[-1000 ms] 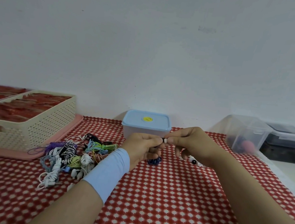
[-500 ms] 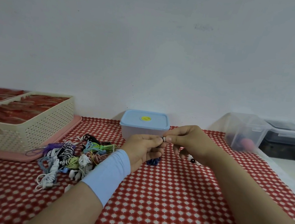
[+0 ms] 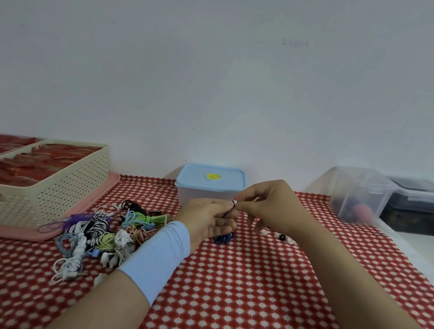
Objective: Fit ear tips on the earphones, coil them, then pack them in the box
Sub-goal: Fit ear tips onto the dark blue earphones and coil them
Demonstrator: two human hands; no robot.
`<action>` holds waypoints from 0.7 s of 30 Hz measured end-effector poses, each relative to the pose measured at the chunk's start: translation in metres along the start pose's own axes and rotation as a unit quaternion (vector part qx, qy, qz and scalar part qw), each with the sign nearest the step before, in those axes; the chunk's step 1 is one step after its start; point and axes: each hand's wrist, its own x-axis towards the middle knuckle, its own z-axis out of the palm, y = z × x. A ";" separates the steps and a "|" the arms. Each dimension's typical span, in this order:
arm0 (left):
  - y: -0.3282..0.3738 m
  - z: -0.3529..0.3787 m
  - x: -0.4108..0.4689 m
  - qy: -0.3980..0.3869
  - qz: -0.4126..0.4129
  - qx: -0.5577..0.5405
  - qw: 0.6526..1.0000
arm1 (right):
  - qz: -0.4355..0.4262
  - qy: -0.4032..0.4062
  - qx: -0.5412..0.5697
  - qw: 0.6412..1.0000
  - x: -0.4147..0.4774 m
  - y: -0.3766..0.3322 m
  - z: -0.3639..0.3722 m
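Observation:
My left hand (image 3: 207, 222) holds a dark earphone whose blue cable (image 3: 223, 238) hangs down onto the cloth. My right hand (image 3: 273, 207) pinches a small white ear tip (image 3: 235, 202) against the earbud at my left fingertips. Both hands hover above the table, in front of a lidded blue box (image 3: 210, 188). A pile of coloured coiled earphones (image 3: 103, 232) lies to the left. Loose white and black ear tips (image 3: 282, 237) lie on the cloth under my right hand.
A cream perforated basket (image 3: 40, 192) full of red packets sits on a pink tray (image 3: 10, 232) at the left. Clear lidded containers (image 3: 359, 198) stand at the back right. A red and white patterned cloth (image 3: 249, 291) covers the table.
Both hands have stayed together at the earbud. My right fingers have shifted slightly on the ear tip. The view has tilted a little.

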 end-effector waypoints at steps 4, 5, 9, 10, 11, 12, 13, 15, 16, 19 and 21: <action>-0.001 -0.001 0.001 -0.016 -0.014 0.001 1.000 | -0.012 0.011 -0.022 1.000 0.000 -0.001 0.000; -0.001 -0.001 0.001 -0.016 -0.012 -0.003 1.000 | -0.016 0.016 -0.025 0.999 0.000 0.000 0.001; -0.003 -0.003 0.002 -0.012 0.009 -0.017 1.000 | -0.026 0.027 -0.028 0.999 0.001 0.000 0.004; -0.004 -0.003 0.002 -0.011 0.016 -0.015 1.000 | -0.027 0.026 -0.028 0.999 0.001 0.000 0.003; -0.005 -0.003 0.002 -0.009 0.024 -0.010 1.000 | -0.025 0.024 -0.023 0.999 0.001 0.000 0.003; -0.005 -0.003 0.002 -0.007 0.033 -0.003 0.999 | -0.023 0.022 -0.013 0.999 0.001 0.000 0.003; -0.005 -0.003 0.002 -0.005 0.041 0.006 0.999 | -0.020 0.022 -0.001 1.000 0.001 0.000 0.003; -0.004 -0.002 0.002 0.003 0.057 0.020 0.998 | -0.013 0.023 0.027 0.999 0.001 0.000 0.004; -0.004 -0.003 0.002 0.007 0.062 0.022 0.998 | -0.010 0.022 0.043 0.999 0.000 0.001 0.004; -0.003 -0.003 0.002 0.006 0.066 0.017 0.998 | -0.002 0.009 0.077 0.997 0.000 0.000 0.004; -0.002 -0.002 0.001 0.005 0.063 0.021 0.998 | -0.003 -0.003 0.069 0.998 0.000 0.001 0.002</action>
